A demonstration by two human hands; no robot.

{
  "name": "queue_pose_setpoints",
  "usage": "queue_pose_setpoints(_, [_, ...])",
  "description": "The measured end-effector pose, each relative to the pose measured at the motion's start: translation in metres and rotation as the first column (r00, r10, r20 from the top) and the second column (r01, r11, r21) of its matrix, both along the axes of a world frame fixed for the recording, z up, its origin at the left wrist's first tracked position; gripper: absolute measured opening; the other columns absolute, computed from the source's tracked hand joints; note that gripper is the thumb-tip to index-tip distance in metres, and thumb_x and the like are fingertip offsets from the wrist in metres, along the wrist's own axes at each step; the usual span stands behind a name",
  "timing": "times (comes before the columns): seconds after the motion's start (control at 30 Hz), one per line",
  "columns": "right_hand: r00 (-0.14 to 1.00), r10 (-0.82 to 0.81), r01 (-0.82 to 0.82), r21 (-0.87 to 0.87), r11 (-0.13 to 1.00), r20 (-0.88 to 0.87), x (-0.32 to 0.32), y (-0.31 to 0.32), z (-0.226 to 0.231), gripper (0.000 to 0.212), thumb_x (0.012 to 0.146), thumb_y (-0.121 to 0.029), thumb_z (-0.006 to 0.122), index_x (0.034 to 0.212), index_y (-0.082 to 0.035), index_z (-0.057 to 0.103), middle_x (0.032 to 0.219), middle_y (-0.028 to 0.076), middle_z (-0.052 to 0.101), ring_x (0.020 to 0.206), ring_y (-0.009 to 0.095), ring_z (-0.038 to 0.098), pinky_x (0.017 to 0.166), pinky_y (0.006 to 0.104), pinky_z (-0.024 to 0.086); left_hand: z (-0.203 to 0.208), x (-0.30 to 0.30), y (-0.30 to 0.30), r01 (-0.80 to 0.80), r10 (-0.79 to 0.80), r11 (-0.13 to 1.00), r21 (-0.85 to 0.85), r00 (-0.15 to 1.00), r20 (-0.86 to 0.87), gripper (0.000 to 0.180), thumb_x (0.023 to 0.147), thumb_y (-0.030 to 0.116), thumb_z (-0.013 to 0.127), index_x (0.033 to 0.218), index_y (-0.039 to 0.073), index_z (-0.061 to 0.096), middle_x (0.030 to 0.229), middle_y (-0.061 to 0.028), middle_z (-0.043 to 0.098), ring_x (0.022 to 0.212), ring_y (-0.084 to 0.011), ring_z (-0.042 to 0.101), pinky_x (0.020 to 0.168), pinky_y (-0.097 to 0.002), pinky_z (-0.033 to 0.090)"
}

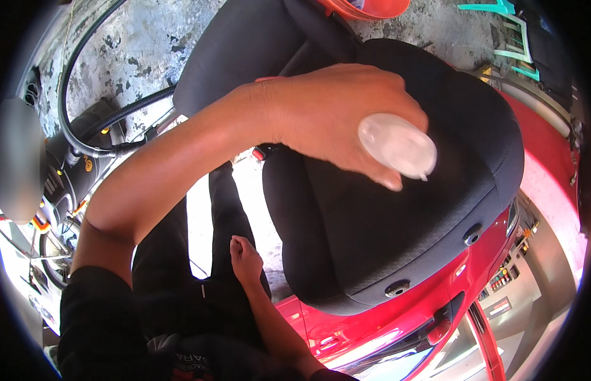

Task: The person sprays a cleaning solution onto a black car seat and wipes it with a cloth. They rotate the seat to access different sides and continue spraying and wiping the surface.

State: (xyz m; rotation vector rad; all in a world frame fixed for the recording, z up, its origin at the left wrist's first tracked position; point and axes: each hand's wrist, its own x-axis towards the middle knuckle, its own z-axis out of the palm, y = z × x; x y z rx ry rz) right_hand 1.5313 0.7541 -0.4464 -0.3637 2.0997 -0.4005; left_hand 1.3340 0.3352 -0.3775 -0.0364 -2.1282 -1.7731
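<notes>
Upper centre, the left hand (346, 117) clutched a white object (398, 146) over the seat (378, 228); loosening risked dropping it. Lower centre, the right hand (246, 259) was curled closed.

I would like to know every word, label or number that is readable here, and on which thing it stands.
Dark shirt: pale and reddish lettering, partly legible; its wording is not copied here.
Small sign at lower right: too small to read surely.
White rounded object in the left hand: no text visible.
</notes>
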Motion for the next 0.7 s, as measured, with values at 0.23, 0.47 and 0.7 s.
queue_pose_setpoints(0.23, [0.993,-0.010,-0.002,0.104,0.995,0.116,-0.007,0.002,0.000,0.023,0.104,-0.029,0.068,0.120,-0.014,0.075,0.105,0.009,0.080,0.093,0.030,0.078,0.080,0.0407,0.060,-0.046,-0.004,0.018,-0.003,0.035,0.991,-0.132,0.969,0.244,0.038,0.081,0.036,0.090,0.108,0.013,0.076,0.101,-0.0042,0.072,0.108,-0.0279,0.065,0.091,-0.0443,0.055])
queue_pose_setpoints(0.47, [0.999,0.044,-0.043,0.012,0.999,-0.005,-0.005,0.001,-0.004,0.020,0.104,-0.025,0.069,0.118,-0.013,0.076,0.088,0.007,0.078,0.079,0.024,0.076,0.074,0.0362,0.059,-0.025,0.016,0.012,0.086,-0.080,0.996,-0.011,0.959,0.273,0.040,0.081,0.035,0.088,0.112,0.014,0.076,0.108,-0.0070,0.074,0.114,-0.0301,0.066,0.096,-0.0470,0.054])
queue_pose_setpoints(0.7, [1.000,-0.013,0.013,-0.131,0.991,0.005,-0.013,-0.019,0.005,0.021,0.104,-0.018,0.070,0.122,-0.009,0.074,0.100,0.011,0.075,0.083,0.026,0.074,0.075,0.0372,0.059,-0.080,0.040,0.026,-0.025,0.108,0.975,-0.222,0.922,0.372,0.030,0.084,0.030,0.088,0.105,0.013,0.074,0.102,-0.0037,0.071,0.108,-0.0281,0.065,0.087,-0.0461,0.055])
